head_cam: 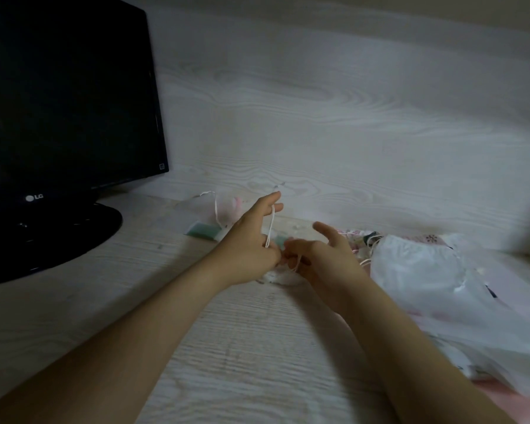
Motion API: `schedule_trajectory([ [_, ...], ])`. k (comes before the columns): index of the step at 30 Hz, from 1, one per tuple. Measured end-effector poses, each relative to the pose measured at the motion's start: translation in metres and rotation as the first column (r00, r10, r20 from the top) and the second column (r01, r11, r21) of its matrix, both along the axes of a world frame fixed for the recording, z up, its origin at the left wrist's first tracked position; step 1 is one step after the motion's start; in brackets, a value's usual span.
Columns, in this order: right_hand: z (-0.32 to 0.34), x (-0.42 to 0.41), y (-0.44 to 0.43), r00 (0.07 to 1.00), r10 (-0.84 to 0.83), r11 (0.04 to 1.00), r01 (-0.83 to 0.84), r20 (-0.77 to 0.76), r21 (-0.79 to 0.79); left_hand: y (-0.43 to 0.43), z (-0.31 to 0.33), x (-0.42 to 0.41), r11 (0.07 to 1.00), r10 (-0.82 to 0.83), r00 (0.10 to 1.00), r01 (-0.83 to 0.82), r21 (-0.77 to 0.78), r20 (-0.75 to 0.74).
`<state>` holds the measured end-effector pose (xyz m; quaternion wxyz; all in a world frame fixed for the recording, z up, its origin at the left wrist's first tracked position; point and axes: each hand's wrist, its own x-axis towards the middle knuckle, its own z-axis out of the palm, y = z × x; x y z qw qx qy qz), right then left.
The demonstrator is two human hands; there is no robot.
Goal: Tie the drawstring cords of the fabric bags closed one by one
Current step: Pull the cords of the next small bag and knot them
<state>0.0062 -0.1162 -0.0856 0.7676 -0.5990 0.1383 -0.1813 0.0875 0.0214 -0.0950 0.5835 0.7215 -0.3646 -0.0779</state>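
At surface [251, 338] centre, head view: left hand [251, 240] curled on cord [270, 228], strand looped over thumb; right hand [325, 258] seems to pinch other strand, forefinger straight; small bag [277, 279] beneath both. Judgement: keep loop taut, pull evenly toward bag mouth; slack risks loose knot. Count: one bag in work; one bag behind [227, 211]; heap of bags [426, 270] right, number unclear; one monitor [58, 102].

Left hand [251, 240]: bare, with slim fingers.
Right hand [322, 258]: bare as well, slightly blurred at the fingertips.
Left forearm [129, 338]: bare along its whole visible length, down to the picture's lower edge.
Right forearm [410, 347]: bare likewise, smooth, dimly lit.
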Motion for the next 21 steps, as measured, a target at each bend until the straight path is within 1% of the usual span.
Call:
schedule_trajectory([
  [3,0.002,0.002,-0.002,0.990,-0.051,0.979,0.023,0.130,0.203,0.000,0.005,0.000,0.998,0.029,0.995,-0.035,-0.060,-0.098],
  [5,0.005,0.000,-0.004,0.975,-0.069,0.972,0.018,0.213,0.232,0.000,0.007,0.001,0.995,0.024,0.990,-0.036,-0.088,-0.141],
  [6,0.006,-0.001,-0.005,0.972,-0.051,0.974,-0.001,0.228,0.226,0.000,0.009,0.000,0.995,0.014,0.988,-0.029,-0.093,-0.153],
  [8,0.007,-0.002,-0.007,0.980,-0.003,0.984,-0.032,0.199,0.174,0.000,0.010,-0.001,0.996,-0.008,0.986,-0.007,-0.086,-0.167],
  [9,0.007,-0.002,-0.006,0.986,0.011,0.993,-0.031,0.165,0.118,0.001,0.011,-0.002,0.996,-0.019,0.985,0.005,-0.085,-0.173],
  [11,0.005,-0.001,-0.003,0.996,0.001,0.999,0.004,0.088,-0.053,0.001,0.012,-0.005,0.995,-0.052,0.982,0.036,-0.090,-0.182],
  [12,0.003,0.000,-0.001,0.998,0.009,0.989,-0.001,0.055,-0.148,0.001,0.012,-0.006,0.994,-0.072,0.980,0.055,-0.092,-0.186],
  [14,-0.001,0.000,0.002,0.998,0.066,0.945,-0.064,-0.004,-0.321,0.002,0.014,-0.009,0.993,-0.108,0.979,0.097,-0.072,-0.175],
  [16,-0.001,-0.001,0.005,0.992,0.122,0.898,-0.117,-0.015,-0.425,0.002,0.014,-0.010,0.990,-0.137,0.978,0.132,-0.040,-0.160],
  [17,-0.003,-0.001,0.005,0.992,0.124,0.891,-0.115,-0.007,-0.440,0.002,0.014,-0.010,0.990,-0.143,0.977,0.141,-0.024,-0.161],
  [18,-0.004,0.001,0.004,0.994,0.107,0.904,-0.097,0.000,-0.417,0.002,0.013,-0.010,0.991,-0.136,0.977,0.136,-0.009,-0.163],
  [21,-0.004,0.006,0.000,0.998,0.059,0.971,-0.050,0.033,-0.236,0.001,0.011,-0.010,0.998,-0.049,0.990,0.053,0.032,-0.129],
])
